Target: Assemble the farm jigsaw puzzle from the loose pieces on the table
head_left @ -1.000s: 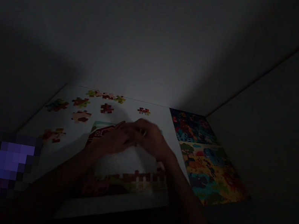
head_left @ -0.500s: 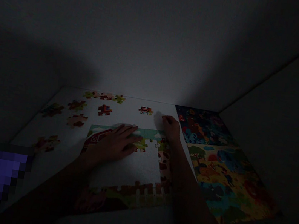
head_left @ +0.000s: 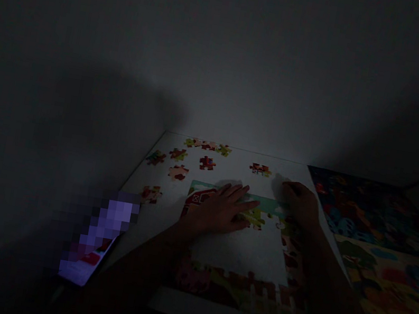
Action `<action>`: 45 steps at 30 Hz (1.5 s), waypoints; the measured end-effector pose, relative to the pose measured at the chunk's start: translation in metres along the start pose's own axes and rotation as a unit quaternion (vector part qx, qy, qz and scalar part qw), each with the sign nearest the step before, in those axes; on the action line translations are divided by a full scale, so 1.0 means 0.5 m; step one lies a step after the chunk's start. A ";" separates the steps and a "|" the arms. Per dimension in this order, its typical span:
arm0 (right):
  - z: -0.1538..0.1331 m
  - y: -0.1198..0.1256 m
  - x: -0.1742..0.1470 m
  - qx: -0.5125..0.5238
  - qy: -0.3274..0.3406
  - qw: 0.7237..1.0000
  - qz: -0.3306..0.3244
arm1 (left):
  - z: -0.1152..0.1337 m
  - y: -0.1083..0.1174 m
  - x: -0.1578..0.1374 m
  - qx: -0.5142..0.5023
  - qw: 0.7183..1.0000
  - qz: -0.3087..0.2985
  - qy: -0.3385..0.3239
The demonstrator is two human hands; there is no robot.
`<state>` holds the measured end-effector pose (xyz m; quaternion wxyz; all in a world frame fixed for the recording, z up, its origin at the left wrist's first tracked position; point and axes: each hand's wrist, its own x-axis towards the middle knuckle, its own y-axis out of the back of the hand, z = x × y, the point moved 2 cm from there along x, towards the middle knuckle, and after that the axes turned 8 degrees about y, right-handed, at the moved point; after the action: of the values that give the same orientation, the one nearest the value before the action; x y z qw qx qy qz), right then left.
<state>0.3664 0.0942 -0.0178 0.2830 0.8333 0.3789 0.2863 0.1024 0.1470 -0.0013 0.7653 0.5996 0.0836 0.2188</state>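
A partly joined jigsaw puzzle [head_left: 228, 284] with a farm picture lies on the white table, its frame of pieces around a bare white middle. My left hand [head_left: 222, 213] rests flat on its upper left part, fingers spread, beside the red barn. Under and right of those fingers is a green puzzle piece [head_left: 254, 218]. My right hand [head_left: 302, 203] is at the puzzle's upper right corner, fingers curled and pressed together; whatever they may hold is hidden in the dark. A loose puzzle piece [head_left: 260, 170] lies to the left of that hand.
More loose pieces are scattered at the left, among them a red one [head_left: 207, 163] and a pinkish one [head_left: 178, 173]. A lit phone [head_left: 90, 260], partly pixelated, is at the left edge. Finished-looking colourful pictures [head_left: 387, 272] lie at the right. A pale wall [head_left: 247, 77] rises behind.
The view has turned left, so the table and both hands appear farther right and more of the phone shows. Relative to the puzzle, my hands look nearly unmoved.
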 end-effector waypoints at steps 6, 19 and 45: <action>0.005 0.002 0.001 -0.022 -0.015 1.000 0.008 | -0.001 -0.001 -0.003 -0.013 0.999 0.031 -0.006; -0.011 0.005 0.004 -0.030 -0.024 0.999 -0.017 | -0.003 -0.005 0.000 -0.041 0.998 0.050 0.003; -0.188 -0.072 0.107 0.107 0.170 0.979 -0.026 | 0.000 0.008 0.009 -0.065 0.997 0.018 0.047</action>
<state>0.3140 0.1805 0.0348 0.1306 0.7881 0.4713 0.3738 0.1057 0.1497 0.0033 0.7940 0.5386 0.0942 0.2657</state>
